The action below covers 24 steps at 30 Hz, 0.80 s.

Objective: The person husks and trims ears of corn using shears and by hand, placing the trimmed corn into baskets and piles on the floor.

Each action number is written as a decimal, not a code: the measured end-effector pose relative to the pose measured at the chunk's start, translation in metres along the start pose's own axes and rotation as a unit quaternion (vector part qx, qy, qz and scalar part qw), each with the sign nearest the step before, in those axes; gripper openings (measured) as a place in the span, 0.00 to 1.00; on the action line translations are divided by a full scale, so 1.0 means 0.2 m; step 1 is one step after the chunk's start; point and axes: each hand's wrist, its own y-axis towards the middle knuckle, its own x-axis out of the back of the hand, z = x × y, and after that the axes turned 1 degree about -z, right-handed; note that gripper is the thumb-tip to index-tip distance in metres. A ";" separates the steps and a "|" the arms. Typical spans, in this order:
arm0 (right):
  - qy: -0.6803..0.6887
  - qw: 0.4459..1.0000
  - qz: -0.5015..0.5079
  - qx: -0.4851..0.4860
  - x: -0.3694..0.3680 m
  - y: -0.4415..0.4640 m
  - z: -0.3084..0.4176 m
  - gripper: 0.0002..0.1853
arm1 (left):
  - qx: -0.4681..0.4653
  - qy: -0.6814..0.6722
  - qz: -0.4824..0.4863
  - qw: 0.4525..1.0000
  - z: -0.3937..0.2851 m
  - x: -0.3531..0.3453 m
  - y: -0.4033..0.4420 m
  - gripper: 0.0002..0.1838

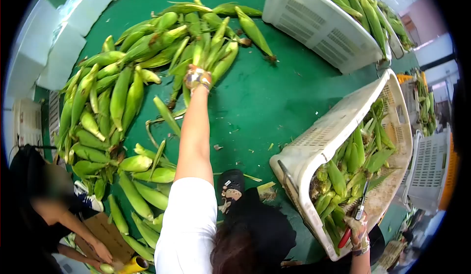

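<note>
My left hand (197, 77), in a patterned glove, reaches forward and closes round the ends of several green corn ears (214, 48) at the right side of a large heap of unhusked corn (128, 90) on the green floor. At the lower right, my right hand (359, 232), gloved too, grips a pair of shears with red handles (345, 236). Their metal blades (363, 200) point up over a tilted white crate (324, 131) that holds husks and green leaves (351, 163).
Another white crate (319, 24) full of corn stands at the upper right. At the lower left a co-worker (73, 220) holds a corn ear near a yellow tube (133, 265). White blocks (64, 53) line the upper left. A dark shoe (230, 185) is on the floor below.
</note>
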 end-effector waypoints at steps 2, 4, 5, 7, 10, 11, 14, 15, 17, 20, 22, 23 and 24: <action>0.113 0.988 0.037 -0.097 0.01 -0.02 0.08 0.13 | 0.030 -0.296 0.121 0.947 0.01 0.04 0.03 0.25; 0.081 0.993 0.055 -0.059 0.03 0.00 0.06 0.13 | -0.032 -0.306 0.118 0.944 -0.01 0.02 0.03 0.21; 0.045 0.996 0.073 -0.019 0.05 -0.01 0.05 0.13 | -0.060 -0.331 0.146 0.930 0.04 -0.02 0.03 0.19; 0.081 0.994 0.069 -0.007 0.05 -0.02 0.07 0.13 | -0.134 -0.482 0.184 0.846 0.15 0.10 -0.21 0.17; 0.046 0.996 0.067 0.032 0.09 -0.01 0.02 0.13 | -0.215 -0.408 0.220 0.859 0.13 0.73 -0.79 0.24; 0.003 0.997 0.073 0.015 0.09 0.04 0.02 0.13 | -0.207 -0.391 0.246 0.862 0.12 0.86 -0.93 0.24; 0.215 0.969 0.060 0.108 0.13 0.10 0.20 0.13 | -0.297 -0.430 0.327 0.787 -0.01 1.22 -1.22 0.26; 0.281 0.951 0.056 0.117 0.19 0.08 0.35 0.12 | -0.323 -0.443 0.363 0.754 -0.07 1.30 -1.28 0.26; 0.518 0.821 0.097 0.219 0.34 0.04 0.46 0.11 | -0.518 -0.240 0.242 0.785 -0.15 1.38 -1.30 0.24; 0.566 0.758 0.126 0.298 0.62 0.04 0.44 0.14 | -0.679 -0.186 0.134 0.697 -0.41 1.63 -1.54 0.21; 0.613 0.715 0.061 0.332 0.72 0.00 0.37 0.14 | -0.717 -0.098 0.126 0.679 -0.59 1.72 -1.68 0.21; 0.585 0.725 0.046 0.361 0.78 -0.04 0.32 0.16 | -0.716 -0.074 0.096 0.688 -0.64 1.72 -1.75 0.21; 0.581 0.725 0.040 0.367 0.82 -0.04 0.25 0.16 | -0.716 -0.067 0.097 0.688 -0.69 1.69 -1.80 0.20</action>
